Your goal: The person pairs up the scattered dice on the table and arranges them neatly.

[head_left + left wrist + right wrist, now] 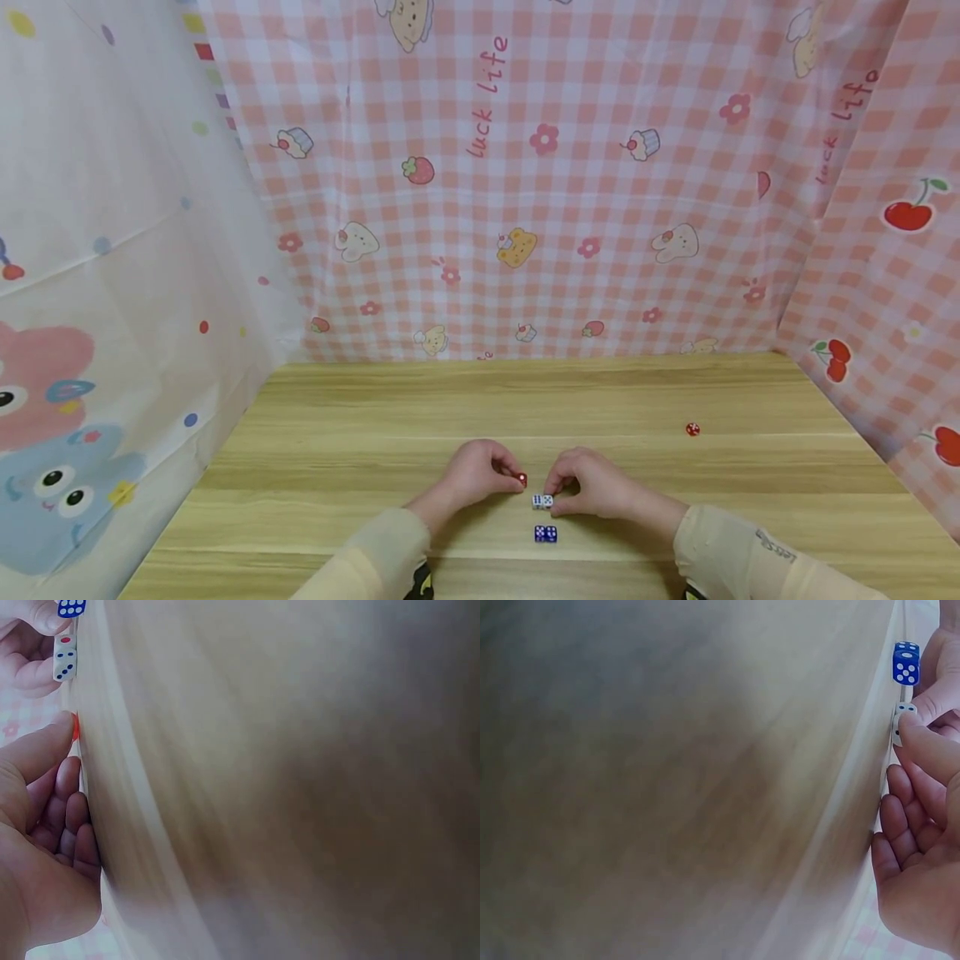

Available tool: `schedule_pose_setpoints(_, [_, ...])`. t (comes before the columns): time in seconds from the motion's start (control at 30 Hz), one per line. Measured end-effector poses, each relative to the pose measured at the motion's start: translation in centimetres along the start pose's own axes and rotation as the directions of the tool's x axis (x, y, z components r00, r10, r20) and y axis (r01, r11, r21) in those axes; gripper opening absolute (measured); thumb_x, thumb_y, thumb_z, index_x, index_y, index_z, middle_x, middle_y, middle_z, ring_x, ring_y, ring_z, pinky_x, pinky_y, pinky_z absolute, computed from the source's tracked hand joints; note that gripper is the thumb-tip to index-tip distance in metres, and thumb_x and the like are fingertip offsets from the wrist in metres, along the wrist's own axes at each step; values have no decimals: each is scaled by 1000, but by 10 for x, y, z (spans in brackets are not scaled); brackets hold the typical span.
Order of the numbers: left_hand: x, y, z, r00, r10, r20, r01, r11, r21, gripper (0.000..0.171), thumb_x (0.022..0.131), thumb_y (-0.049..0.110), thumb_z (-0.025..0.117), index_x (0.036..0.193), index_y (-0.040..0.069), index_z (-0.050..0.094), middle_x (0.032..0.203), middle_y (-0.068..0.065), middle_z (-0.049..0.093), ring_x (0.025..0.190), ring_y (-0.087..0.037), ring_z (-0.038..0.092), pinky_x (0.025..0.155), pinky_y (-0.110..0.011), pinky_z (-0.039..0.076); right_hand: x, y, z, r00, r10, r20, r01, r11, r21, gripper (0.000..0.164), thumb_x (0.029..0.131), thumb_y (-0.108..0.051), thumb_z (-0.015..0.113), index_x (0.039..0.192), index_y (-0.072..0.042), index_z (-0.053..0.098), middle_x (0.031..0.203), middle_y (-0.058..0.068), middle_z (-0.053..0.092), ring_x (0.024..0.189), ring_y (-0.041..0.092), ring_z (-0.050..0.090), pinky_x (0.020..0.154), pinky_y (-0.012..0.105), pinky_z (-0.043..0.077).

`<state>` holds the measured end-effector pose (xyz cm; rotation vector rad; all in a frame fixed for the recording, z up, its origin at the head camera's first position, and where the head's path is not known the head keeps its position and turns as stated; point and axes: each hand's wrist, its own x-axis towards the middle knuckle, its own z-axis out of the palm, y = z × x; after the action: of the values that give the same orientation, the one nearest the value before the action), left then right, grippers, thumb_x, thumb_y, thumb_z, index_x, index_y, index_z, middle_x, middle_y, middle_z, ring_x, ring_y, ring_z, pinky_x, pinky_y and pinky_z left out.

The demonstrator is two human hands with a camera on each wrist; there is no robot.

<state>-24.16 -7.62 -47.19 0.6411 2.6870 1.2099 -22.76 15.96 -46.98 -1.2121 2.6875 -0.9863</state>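
My left hand [480,472] pinches a red die [522,479] between thumb and fingertips, just above or on the table; the thumb mostly covers that die in the left wrist view. Two white dice [537,502] sit side by side on the wood. With thumb and forefinger, my right hand [592,485] grips the right-hand one, and the thumb hides part of it in the right wrist view. Nearer to me, a pair of blue dice [545,534] stands side by side, touched by neither hand.
Another red die [693,429] lies farther back on the right of the wooden table [360,417]. A pink checked cloth [480,208] hangs behind the table, with a white patterned cloth [150,275] on the left side and more checked cloth on the right.
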Motion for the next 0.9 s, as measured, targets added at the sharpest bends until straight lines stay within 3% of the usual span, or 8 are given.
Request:
schedule_pose_setpoints(0.27, [4,4,4,1000,-13,-9,13,1000,28,13,75,16,87,78,17,75,72,14,64,68,-2,54,66,-24,45,-1,1,-4,999,-32,39,30,999,43,18,78,-24,85,89,-16,73,89,-13,63,86,5,55,81,28,44])
schedule_pose_setpoints(0.9, [10,12,11,1000,-21,-20,22,999,45,14,74,17,87,77,16,74,71,15,63,69,-2,53,70,-25,44,-21,-1,-28,991,-23,131,11,995,96,24,82,-24,81,100,-9,73,98,-4,67,93,10,60,84,31,50])
